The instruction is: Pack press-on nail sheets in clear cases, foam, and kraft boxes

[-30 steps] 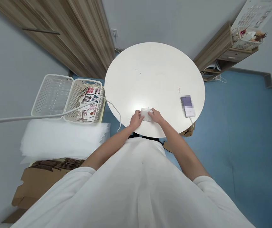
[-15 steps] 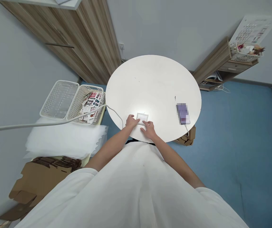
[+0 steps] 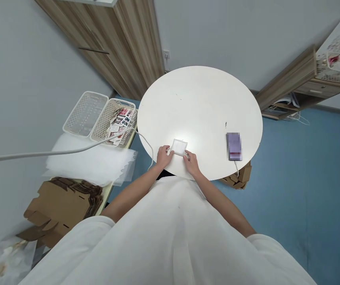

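"Where's the white piece?"

"The small square white piece (image 3: 179, 146) is at the near edge of the bench (image 3: 199, 99), between the left hand (image 3: 163, 156) and the right hand (image 3: 191, 162). The left thumb touches its near left corner and the right fingertips meet its right side. Whether either grip is clamped on it or just resting there, I can't tell from this high up."

"What else is around?"

"On the bench's right side lies a purple, pixelated thing (image 3: 233, 146), with a thin white cord (image 3: 236, 169) dropping over the edge. Brown cardboard (image 3: 241, 178) shows below that edge. Left of the bench are a basket of clear plastic (image 3: 85, 114), a basket of printed cards (image 3: 119, 120), white sheets (image 3: 89, 158) and flattened boxes (image 3: 60, 202). A wooden cabinet (image 3: 122, 47) stands beyond the bench's far left, a lower cabinet (image 3: 291, 79) beyond its far right."

"Anything in the way?"

"A thick white cable (image 3: 69, 152) cuts across the sheets and the cards, then bends down over the bench's left edge."

"And the count?"

"Two hands, one white piece, one purple thing, one thick cable, one thin cord. Two cabinets. Two baskets left of the bench, plus a third basket (image 3: 324, 67) on the lower cabinet."
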Available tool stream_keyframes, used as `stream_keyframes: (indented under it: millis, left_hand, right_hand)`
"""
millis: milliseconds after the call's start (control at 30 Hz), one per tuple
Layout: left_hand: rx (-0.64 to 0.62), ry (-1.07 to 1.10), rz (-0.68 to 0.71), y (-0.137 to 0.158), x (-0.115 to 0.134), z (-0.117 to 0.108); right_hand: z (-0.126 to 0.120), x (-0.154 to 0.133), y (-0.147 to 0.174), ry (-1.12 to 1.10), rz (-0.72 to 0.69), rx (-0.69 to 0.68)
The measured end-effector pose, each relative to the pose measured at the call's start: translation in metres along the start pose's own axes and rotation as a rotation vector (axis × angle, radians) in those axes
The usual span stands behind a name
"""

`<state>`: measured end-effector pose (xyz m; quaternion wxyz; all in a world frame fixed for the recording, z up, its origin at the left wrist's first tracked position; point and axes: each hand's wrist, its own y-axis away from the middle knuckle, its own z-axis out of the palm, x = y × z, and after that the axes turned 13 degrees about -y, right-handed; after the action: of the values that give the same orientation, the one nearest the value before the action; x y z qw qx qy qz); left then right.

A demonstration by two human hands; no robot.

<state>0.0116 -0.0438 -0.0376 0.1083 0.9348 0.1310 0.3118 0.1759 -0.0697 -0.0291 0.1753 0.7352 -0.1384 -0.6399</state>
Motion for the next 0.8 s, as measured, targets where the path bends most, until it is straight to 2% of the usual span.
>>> stream_keyframes:
  millis: [67,200,433,567,800]
  left_hand:
    - [0.011,-0.010,0.074,0.008,-0.003,-0.001]
    - [-0.053,-0.009,0.144,0.010,-0.004,0.000]
    - [-0.113,0.083,0.083,-0.016,-0.005,-0.010]
    - [-0.091,0.107,0.072,-0.044,-0.019,-0.031]
    - [-0.011,0.058,0.051,-0.096,-0.062,-0.071]
  right_hand:
    - [0.002,0.000,0.005,-0.035,0.006,0.008]
    - [0.007,0.000,0.005,-0.084,0.033,-0.012]
    - [0.024,-0.014,-0.014,-0.030,0.074,0.068]
    - [0.052,-0.034,-0.040,-0.032,0.078,0.049]
    - [0.119,-0.069,-0.101,-0.054,0.057,-0.015]
